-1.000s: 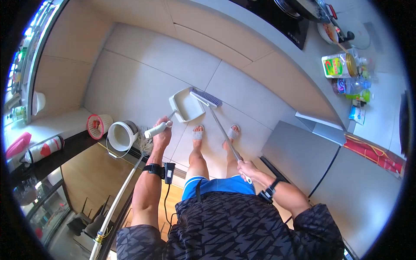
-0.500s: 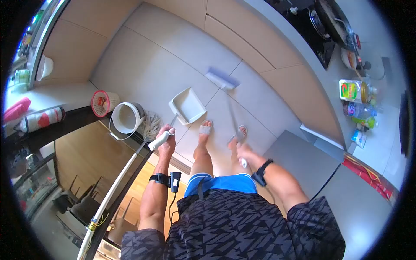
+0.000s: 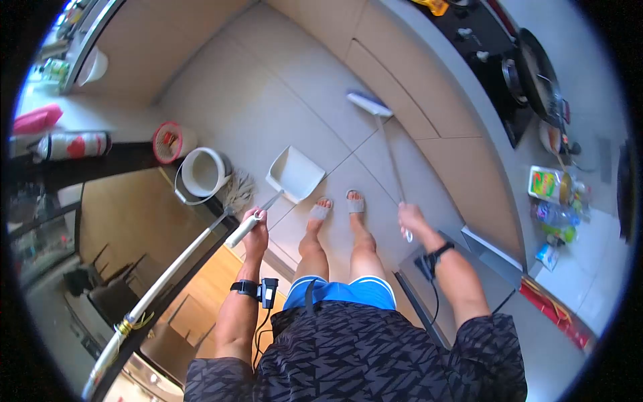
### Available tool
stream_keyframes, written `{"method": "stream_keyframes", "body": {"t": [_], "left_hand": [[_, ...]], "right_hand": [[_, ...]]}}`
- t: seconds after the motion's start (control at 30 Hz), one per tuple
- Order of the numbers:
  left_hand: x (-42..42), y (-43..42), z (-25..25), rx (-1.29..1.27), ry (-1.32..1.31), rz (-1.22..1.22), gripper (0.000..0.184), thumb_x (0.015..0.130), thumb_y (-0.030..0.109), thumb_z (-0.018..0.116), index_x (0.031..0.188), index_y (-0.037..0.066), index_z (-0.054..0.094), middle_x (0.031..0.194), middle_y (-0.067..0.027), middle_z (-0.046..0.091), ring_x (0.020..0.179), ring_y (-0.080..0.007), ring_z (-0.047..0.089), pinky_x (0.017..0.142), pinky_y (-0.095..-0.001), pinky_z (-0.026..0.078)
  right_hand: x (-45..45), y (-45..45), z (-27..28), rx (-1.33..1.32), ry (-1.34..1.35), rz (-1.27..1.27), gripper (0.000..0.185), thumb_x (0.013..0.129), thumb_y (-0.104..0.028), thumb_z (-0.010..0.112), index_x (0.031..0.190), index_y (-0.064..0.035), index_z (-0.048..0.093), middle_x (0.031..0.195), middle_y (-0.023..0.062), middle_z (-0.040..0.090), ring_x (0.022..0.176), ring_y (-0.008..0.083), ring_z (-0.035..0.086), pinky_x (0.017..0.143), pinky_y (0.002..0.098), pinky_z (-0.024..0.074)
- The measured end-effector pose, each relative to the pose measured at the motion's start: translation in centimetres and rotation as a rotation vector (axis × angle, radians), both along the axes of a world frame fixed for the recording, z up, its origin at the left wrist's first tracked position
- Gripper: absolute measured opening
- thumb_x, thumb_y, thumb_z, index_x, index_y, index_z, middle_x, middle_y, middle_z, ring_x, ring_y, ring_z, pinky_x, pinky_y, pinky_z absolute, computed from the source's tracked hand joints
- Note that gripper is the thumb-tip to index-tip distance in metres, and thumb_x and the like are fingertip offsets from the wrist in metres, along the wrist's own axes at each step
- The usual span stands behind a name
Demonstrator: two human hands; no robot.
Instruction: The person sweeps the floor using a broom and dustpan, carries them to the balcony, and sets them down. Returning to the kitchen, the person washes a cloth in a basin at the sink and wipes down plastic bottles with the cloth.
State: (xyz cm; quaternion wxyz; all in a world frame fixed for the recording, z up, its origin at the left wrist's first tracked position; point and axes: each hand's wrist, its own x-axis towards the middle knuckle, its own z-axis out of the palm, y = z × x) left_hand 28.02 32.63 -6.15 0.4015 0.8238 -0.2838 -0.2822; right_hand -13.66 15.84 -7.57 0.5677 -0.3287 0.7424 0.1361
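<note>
My left hand (image 3: 255,231) is wrapped round the white handle of a long-handled dustpan (image 3: 296,175). The dustpan's pale pan rests on the tiled floor, ahead of my slippered feet. In my right hand (image 3: 414,222) is the grey handle of a broom (image 3: 370,104). Its head, white with dark purple bristles, is on the floor near the base of the drawers, well apart from the dustpan. Beside my left hand, a mop (image 3: 239,191) with stringy pale strands leans with its long white handle towards me.
A white bucket (image 3: 203,175) and a red-rimmed basket (image 3: 167,142) stand on the left. Beige drawers (image 3: 402,94) line the right, below a counter with bottles (image 3: 550,185) and a wok (image 3: 538,77). A grey panel (image 3: 462,275) lies close to my right forearm.
My right hand has moved right and forward, taking the broom head right and up towards the drawers. The dustpan stays by my left hand. My right foot has stepped in beside the left.
</note>
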Motion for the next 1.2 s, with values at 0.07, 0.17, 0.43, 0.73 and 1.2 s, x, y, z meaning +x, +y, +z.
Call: {"method": "stream_keyframes", "body": {"t": [0.07, 0.17, 0.43, 0.73, 1.2], "left_hand": [[-0.2, 1.1, 0.5, -0.044, -0.005, 0.011, 0.025, 0.091, 0.017, 0.067, 0.105, -0.002, 0.061, 0.087, -0.0082, 0.064, 0.083, -0.0148, 0.058, 0.078, -0.0295, 0.048], [-1.1, 1.5, -1.1, -0.023, -0.033, 0.073, 0.028, 0.092, 0.022, 0.066, 0.107, -0.001, 0.061, 0.09, -0.0078, 0.062, 0.084, -0.015, 0.056, 0.077, -0.0296, 0.047], [-1.1, 3.4, -1.9, 0.05, 0.166, 0.283, 0.029, 0.092, 0.025, 0.064, 0.11, 0.003, 0.057, 0.094, -0.006, 0.06, 0.09, -0.0157, 0.055, 0.084, -0.0303, 0.045], [-2.2, 5.8, -1.9, -0.005, 0.123, 0.639, 0.026, 0.091, 0.026, 0.064, 0.106, 0.006, 0.057, 0.092, -0.0028, 0.058, 0.087, -0.013, 0.053, 0.082, -0.0291, 0.044], [2.0, 5.1, -1.3, 0.173, 0.101, 0.699, 0.028, 0.091, 0.026, 0.063, 0.108, 0.003, 0.062, 0.098, -0.0087, 0.064, 0.091, -0.0184, 0.06, 0.084, -0.0307, 0.047]], "right_hand": [[3.1, -1.6, -1.3, 0.078, 0.04, -0.035, 0.039, 0.101, -0.037, 0.04, 0.081, -0.0049, 0.052, 0.059, 0.0047, 0.051, 0.042, 0.018, 0.054, 0.034, 0.0369, 0.0449], [6.0, 0.3, -0.8, 0.189, 0.015, 0.014, 0.037, 0.1, -0.035, 0.039, 0.081, -0.0051, 0.052, 0.059, 0.0042, 0.051, 0.042, 0.0181, 0.053, 0.035, 0.0372, 0.0449], [4.6, 2.7, 6.4, 0.352, -0.363, 0.285, 0.034, 0.099, -0.03, 0.037, 0.081, -0.0046, 0.052, 0.055, 0.0021, 0.047, 0.038, 0.015, 0.047, 0.033, 0.0324, 0.0412], [10.8, -9.8, 1.6, -0.229, -0.338, 0.969, 0.047, 0.098, -0.028, 0.034, 0.075, 0.0032, 0.059, 0.058, 0.0183, 0.058, 0.048, 0.0303, 0.061, 0.047, 0.0425, 0.0504], [21.2, -13.1, -3.4, 0.084, -0.118, 1.374, 0.048, 0.097, -0.025, 0.036, 0.074, 0.0105, 0.06, 0.06, 0.0217, 0.063, 0.051, 0.031, 0.066, 0.051, 0.0428, 0.0557]]}}
